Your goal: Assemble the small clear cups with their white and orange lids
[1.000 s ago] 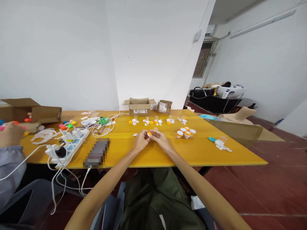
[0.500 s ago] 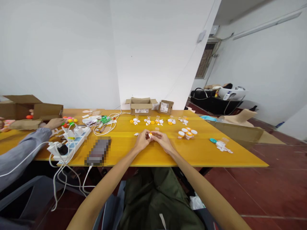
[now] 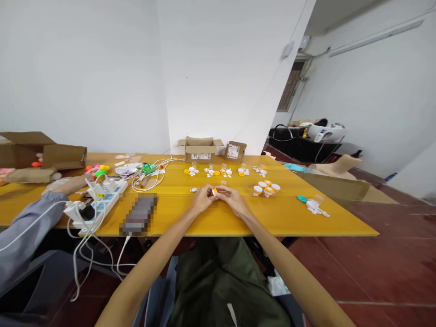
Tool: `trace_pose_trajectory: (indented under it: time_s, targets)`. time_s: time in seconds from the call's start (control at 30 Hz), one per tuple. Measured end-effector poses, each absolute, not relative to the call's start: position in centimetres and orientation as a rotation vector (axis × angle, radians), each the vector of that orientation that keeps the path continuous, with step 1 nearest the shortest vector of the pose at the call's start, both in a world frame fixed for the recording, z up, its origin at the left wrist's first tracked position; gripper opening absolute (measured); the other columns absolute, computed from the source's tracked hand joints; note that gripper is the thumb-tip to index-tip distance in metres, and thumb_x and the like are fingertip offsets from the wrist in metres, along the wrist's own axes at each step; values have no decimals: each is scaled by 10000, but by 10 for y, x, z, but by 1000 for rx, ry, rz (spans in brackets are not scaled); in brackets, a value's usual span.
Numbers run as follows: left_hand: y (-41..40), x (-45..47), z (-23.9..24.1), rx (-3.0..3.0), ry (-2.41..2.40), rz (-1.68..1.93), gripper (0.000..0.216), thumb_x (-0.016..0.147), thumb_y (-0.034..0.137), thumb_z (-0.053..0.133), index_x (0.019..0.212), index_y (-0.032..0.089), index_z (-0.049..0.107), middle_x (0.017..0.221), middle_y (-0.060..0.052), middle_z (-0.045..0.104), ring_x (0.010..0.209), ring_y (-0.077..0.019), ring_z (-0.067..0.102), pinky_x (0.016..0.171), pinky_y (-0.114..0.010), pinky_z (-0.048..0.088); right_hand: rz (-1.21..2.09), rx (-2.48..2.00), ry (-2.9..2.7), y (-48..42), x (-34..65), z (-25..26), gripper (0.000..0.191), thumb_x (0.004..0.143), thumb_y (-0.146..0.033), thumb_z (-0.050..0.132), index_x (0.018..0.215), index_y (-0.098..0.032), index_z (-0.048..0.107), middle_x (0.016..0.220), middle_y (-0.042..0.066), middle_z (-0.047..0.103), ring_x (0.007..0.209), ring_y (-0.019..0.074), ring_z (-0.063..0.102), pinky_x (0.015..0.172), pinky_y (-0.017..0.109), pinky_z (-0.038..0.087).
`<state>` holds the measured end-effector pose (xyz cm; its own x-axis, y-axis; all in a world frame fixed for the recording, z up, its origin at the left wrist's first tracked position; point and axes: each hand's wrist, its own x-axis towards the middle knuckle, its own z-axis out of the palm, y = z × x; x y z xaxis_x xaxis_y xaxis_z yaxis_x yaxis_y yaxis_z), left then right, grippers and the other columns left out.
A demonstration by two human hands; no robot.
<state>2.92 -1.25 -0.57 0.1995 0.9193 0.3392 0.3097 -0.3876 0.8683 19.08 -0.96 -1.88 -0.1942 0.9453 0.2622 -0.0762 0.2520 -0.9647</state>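
Observation:
Over the middle of the table, my left hand [image 3: 203, 199] and my right hand [image 3: 232, 200] meet at the fingertips. Both are closed on a small orange-and-white cap [image 3: 214, 192], whose finer detail is too small to make out. A little left of my left hand lies a small white piece [image 3: 194, 190]. Just beyond my fingers sits a small clear cup [image 3: 223, 183]. To the right of my right hand stands a cluster of several clear cups with white-and-orange lids [image 3: 268, 189].
Small groups of white parts [image 3: 194, 171], orange rings and clear cups line the back. A teal ring [image 3: 302, 199] and white parts [image 3: 315, 208] lie right. Cardboard boxes [image 3: 200, 150] stand behind. Left are a phone [image 3: 139, 213], a power strip [image 3: 102, 204] and a co-worker's hand [image 3: 76, 182].
My hands stay together at nearly the same spot, and the cap between them is turned slightly. The co-worker's arm on the left has shifted a little.

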Motion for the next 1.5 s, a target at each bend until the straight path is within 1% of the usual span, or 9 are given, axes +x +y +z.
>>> trace_pose_trajectory:
  time_s: [0.1,0.3,0.67,1.0,1.13,1.37,1.5]
  targets:
    - [-13,30,-5,1813,1132,1183,153,721,215,748,805,192,621,671,32,645,651,-148,606,655,-272,481,1177,-876,-1441,-10,191,-18,376,615,-442,836,931,-247,776,981,51,775,923,257,715,893,424,564]
    - [-11,29,-9,1853,1124,1167,156,741,253,744,820,200,620,676,28,649,666,-159,615,667,-281,489,1126,-914,-1477,-13,192,-16,337,642,-416,814,935,-252,779,976,44,781,918,256,721,892,419,565]
    - [-12,29,-9,1930,1132,1148,104,768,222,705,832,208,624,702,28,666,675,-162,618,678,-282,488,1085,-955,-1486,-14,191,-16,321,648,-437,812,900,-240,780,945,48,782,946,264,711,904,415,557]
    - [-8,27,-13,1914,1112,1157,171,753,286,740,890,203,680,733,12,714,682,-168,637,670,-285,513,1084,-941,-1474,-11,193,-20,330,647,-449,807,895,-234,773,914,45,776,892,248,710,859,395,566]
    - [-10,27,-10,1908,1091,1166,159,751,271,747,881,204,686,736,10,715,680,-169,644,684,-290,519,1101,-917,-1492,-10,193,-20,340,646,-467,806,893,-237,763,890,39,770,836,235,710,841,391,569]
    - [-11,27,-7,1909,1114,1145,139,740,242,749,847,201,669,739,8,712,692,-170,646,698,-293,515,1094,-931,-1470,-12,191,-17,331,646,-462,803,868,-220,760,868,44,760,830,234,706,843,396,564]
    - [-11,26,-7,1909,1111,1148,135,734,236,750,817,202,649,735,8,706,704,-175,651,703,-297,515,1101,-932,-1444,-14,189,-15,321,623,-453,812,836,-220,758,833,37,757,797,228,701,819,386,566]
